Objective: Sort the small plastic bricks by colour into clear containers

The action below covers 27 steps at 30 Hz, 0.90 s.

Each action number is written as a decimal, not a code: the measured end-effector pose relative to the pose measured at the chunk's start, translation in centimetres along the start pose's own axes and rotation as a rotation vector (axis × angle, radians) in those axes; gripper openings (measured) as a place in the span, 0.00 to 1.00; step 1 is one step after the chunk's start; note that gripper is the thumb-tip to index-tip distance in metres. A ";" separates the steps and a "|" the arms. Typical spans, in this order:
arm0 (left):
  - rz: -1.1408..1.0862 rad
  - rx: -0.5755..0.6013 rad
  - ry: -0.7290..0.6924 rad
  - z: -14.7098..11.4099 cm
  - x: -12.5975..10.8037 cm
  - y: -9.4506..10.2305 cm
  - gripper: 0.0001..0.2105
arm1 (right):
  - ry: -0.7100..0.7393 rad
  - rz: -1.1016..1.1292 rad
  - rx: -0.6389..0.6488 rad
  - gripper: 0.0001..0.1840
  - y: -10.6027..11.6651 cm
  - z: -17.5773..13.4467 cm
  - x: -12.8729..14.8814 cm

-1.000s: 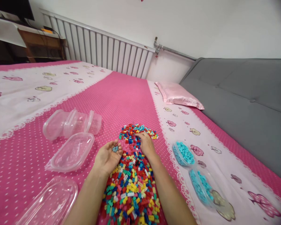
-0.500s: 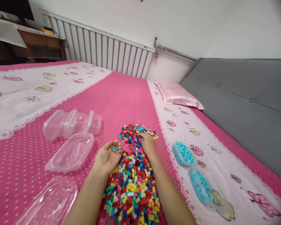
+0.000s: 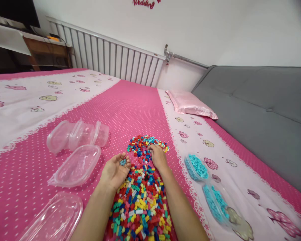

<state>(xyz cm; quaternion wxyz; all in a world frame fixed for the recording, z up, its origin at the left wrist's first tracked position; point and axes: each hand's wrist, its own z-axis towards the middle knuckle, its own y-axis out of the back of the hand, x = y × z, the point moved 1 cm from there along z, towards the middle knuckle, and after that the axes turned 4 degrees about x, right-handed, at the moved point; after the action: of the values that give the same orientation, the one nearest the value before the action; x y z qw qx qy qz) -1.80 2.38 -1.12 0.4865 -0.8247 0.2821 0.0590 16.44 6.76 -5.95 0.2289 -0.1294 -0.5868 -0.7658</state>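
Several blue bricks (image 3: pixel 123 162) in cupped left hand (image 3: pixel 114 171); right hand (image 3: pixel 158 156) at pile (image 3: pixel 138 144), grip unclear.

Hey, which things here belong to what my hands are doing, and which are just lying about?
Part of the job:
left hand, cupping small blue pieces
right hand, at the far brick pile
near brick pile
likely the two tubs of turquoise bricks
perhaps the see-through containers at left

Just there, it seems:
pink pillow
monitor
radiator
gray headboard

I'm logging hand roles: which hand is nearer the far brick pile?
Right. The right hand is at the near side of the far brick pile; the left hand is short of it, to its left.
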 end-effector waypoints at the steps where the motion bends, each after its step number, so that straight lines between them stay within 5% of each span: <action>1: 0.001 -0.002 -0.003 0.0 0.0 0.0 0.12 | 0.004 0.004 -0.005 0.12 0.0 0.0 -0.1; 11: -0.029 -0.038 -0.024 0.2 0.3 0.1 0.09 | 0.025 -0.018 0.042 0.10 -0.2 0.0 -0.3; 15: -0.023 -0.048 -0.007 0.2 0.5 0.2 0.08 | -0.006 0.057 -0.034 0.10 0.7 0.1 0.1; 19: -0.023 0.016 0.030 0.1 0.8 0.2 0.11 | 0.096 0.259 -0.045 0.09 2.9 -0.5 2.9; 24: -0.073 0.096 0.099 -0.3 1.2 0.0 0.11 | 0.329 0.421 0.215 0.13 4.6 -2.1 7.3; 27: -0.121 0.043 0.084 -0.5 1.0 -0.2 0.10 | 0.262 0.415 0.139 0.16 4.8 -2.1 6.8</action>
<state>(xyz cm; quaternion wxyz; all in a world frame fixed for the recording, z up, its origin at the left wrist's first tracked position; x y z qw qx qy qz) -0.94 1.58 -1.10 0.4946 -0.8314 0.2530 -0.0115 13.16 2.43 0.61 0.4635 -0.1306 -0.5642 -0.6706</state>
